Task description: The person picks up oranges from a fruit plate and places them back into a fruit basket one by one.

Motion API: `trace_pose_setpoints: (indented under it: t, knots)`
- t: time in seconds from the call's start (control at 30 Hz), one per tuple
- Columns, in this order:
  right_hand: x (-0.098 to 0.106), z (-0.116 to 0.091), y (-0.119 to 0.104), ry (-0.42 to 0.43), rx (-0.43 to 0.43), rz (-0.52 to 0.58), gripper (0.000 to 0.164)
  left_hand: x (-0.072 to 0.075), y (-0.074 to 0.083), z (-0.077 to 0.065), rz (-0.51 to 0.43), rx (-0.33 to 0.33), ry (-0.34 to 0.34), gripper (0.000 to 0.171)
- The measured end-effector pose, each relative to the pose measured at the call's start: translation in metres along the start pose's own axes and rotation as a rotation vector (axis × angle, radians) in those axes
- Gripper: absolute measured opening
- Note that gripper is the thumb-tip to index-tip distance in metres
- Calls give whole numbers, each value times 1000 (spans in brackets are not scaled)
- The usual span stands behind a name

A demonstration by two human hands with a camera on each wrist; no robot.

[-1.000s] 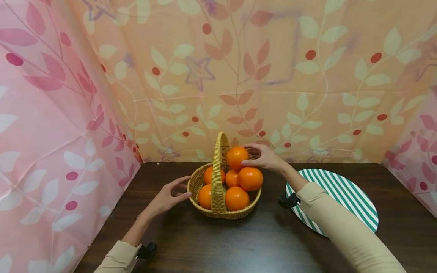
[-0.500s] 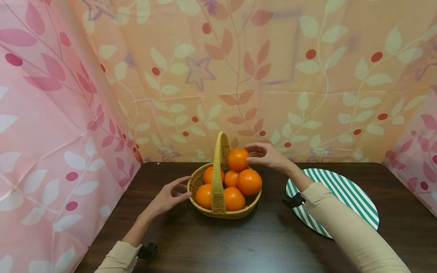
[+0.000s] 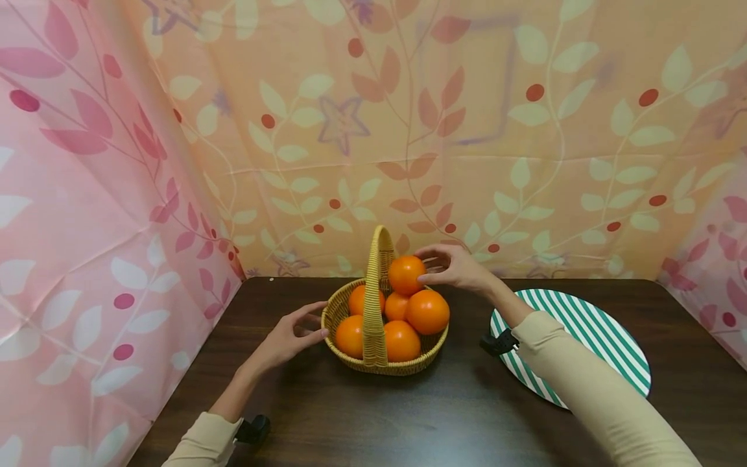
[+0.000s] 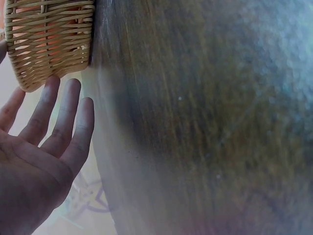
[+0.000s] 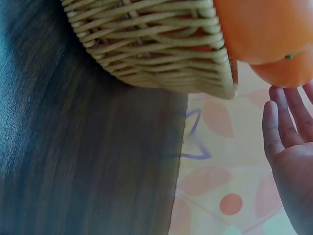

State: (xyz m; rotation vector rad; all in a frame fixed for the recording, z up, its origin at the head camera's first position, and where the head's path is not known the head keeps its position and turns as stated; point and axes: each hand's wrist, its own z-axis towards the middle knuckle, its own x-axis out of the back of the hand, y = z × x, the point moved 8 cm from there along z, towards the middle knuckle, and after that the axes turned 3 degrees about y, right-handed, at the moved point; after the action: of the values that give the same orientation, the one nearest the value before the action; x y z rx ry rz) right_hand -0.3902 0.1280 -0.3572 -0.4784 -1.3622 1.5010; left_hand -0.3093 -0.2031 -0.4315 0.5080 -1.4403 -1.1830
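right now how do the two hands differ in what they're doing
The right hand is raised at the top orange, fingertips on it; the left hand sits low beside the basket, fingers spread at its wall. The right hand reaches from the striped plate side, the left from the opposite side. Both hands are open, gripping nothing.

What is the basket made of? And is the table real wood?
The basket looks like woven wicker or rattan, pale tan and matte: the right wrist view shows strands crossing over and under. The table looks like dark wood with long grain lines, but it could be a smooth printed wood-look top.
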Motion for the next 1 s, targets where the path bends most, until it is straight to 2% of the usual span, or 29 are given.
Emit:
trace_pose_setpoints:
  t: [0.37,0.73,1.0]
  knots:
    - [-15,6,-8,-40,26,14,50,-1,2,-2,6,-18,-1,60]
    - [-19,9,-12,-35,39,-27,48,-3,3,1,-10,-17,-11,60]
    - [2,-3,-8,10,25,-11,47,-3,3,2,0,-20,-7,60]
